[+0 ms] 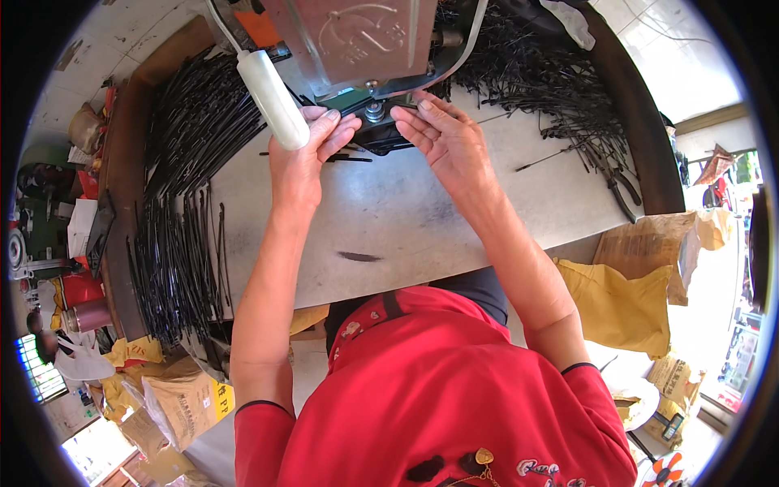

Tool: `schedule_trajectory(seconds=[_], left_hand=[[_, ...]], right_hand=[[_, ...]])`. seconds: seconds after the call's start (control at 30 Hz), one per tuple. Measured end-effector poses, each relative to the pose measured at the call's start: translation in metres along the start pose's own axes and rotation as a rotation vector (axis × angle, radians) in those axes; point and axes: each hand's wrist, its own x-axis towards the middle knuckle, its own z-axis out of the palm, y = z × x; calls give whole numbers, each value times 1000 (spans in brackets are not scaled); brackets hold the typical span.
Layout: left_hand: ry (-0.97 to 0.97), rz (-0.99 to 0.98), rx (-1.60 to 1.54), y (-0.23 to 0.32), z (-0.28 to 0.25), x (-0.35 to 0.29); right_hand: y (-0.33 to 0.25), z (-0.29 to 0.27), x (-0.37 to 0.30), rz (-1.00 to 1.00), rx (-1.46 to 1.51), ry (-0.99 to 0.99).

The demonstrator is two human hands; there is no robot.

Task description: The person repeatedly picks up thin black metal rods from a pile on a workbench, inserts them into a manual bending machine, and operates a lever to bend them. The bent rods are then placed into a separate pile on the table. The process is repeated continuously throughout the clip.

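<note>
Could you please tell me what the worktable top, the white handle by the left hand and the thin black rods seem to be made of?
Worktable top: probably sheet metal, dull grey, scuffed with soft glare. White handle: likely plastic, smooth and evenly matte. Thin black rods: possibly dark-coated metal wire, straight, stiff and slightly glossy; plastic cannot be ruled out.

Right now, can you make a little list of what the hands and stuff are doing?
left hand: fingers on a thin black strip at the press
right hand: flat, fingertips at the black part under the press
machine: grey metal press with white handle
left pile: black strips
right pile: black strips
tool: pliers
surface: grey bench
</note>
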Motion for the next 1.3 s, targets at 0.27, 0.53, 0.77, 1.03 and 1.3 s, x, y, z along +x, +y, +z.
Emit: schedule_trajectory(seconds=[0.27,0.53,0.77,1.03,1.3], left_hand=[[-68,-74,208,14,-12,18],[19,-69,232,8,-11,19],[154,-121,-273,-20,-24,21],[211,-137,-136,7,-2,-19],[-438,-436,-1106,-6,-7,-17]], right_hand=[[-24,5,14,180,-149,-98],[-13,-14,31,48,4,-100],[-34,-5,-31,-30,-629,-126],[-105,-98,-80,-666,-2301,146],[-81,-32,-63,-1011,-1920,-96]])
